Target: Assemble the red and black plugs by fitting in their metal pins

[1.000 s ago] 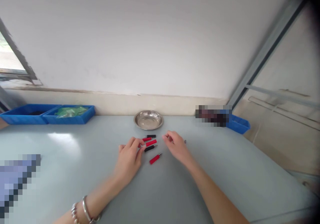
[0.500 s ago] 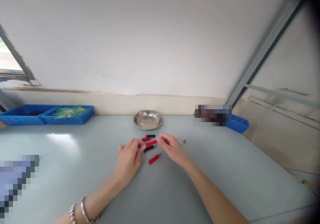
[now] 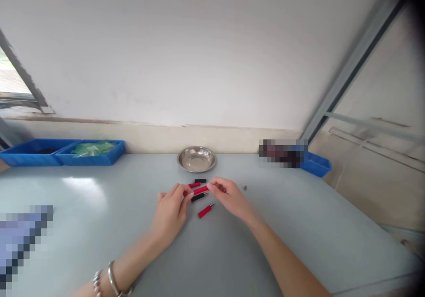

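Observation:
Between my two hands is a red pen barrel, held level just above the table. My left hand is closed in a pinch on its left end, where a clear or silvery tip shows. At the right end, the thumb and fingers of my right hand are closed on it. Short pen parts with silver tips lie around: a red one nearer me, a black one just under the held barrel, and another red one and black one behind it.
A round steel dish stands by the wall. Blue bins sit at the back left, one with green plastic bags. Another blue bin is at the back right beside a blurred patch. A tiny grey piece lies right of my right hand.
My right hand has shifted very slightly at the right end of the red barrel. My left hand and the pen parts on the table stay in place.

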A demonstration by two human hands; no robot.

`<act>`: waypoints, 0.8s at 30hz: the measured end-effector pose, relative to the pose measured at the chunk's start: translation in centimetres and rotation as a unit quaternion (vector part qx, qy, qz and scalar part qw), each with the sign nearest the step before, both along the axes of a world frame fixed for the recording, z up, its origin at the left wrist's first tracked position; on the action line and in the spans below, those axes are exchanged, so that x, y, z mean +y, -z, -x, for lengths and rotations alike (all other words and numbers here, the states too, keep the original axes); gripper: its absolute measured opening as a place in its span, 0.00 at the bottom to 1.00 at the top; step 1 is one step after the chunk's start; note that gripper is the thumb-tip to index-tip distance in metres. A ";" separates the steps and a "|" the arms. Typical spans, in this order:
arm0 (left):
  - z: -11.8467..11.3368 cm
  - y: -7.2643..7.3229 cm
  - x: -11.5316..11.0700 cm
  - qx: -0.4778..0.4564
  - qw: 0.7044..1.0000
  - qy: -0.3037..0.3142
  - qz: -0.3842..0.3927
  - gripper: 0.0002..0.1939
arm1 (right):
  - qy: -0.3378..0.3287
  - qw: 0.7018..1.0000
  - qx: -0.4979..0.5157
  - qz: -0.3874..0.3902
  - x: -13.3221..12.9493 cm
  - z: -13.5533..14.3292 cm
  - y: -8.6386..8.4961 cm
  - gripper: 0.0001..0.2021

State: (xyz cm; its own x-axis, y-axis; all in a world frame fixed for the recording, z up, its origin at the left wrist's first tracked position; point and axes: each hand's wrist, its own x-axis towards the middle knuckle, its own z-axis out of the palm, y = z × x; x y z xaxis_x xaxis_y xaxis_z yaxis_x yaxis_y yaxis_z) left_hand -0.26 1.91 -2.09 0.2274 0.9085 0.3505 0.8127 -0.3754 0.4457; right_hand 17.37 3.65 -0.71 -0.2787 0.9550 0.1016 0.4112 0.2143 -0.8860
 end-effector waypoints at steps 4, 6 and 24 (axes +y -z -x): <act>0.0 -0.1 0.0 0.003 1.000 0.005 0.002 0.12 | 0.000 1.000 -0.003 0.001 0.0 0.0 0.0 0.13; 0.0 -0.1 0.0 0.003 1.000 0.007 -0.001 0.12 | -0.001 1.000 -0.006 -0.001 0.1 0.0 -0.1 0.12; 0.1 -0.2 0.2 -0.029 0.999 0.015 -0.002 0.14 | -0.016 1.000 -0.014 -0.010 0.1 -0.2 -0.1 0.15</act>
State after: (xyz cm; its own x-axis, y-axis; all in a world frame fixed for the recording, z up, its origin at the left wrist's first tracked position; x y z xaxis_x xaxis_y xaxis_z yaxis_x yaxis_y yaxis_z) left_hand -0.37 2.06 -1.89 0.2333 0.9005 0.3670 0.7742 -0.4004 0.4902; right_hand 17.58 3.72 -0.57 -0.3129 0.9432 0.1118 0.4279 0.2450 -0.8700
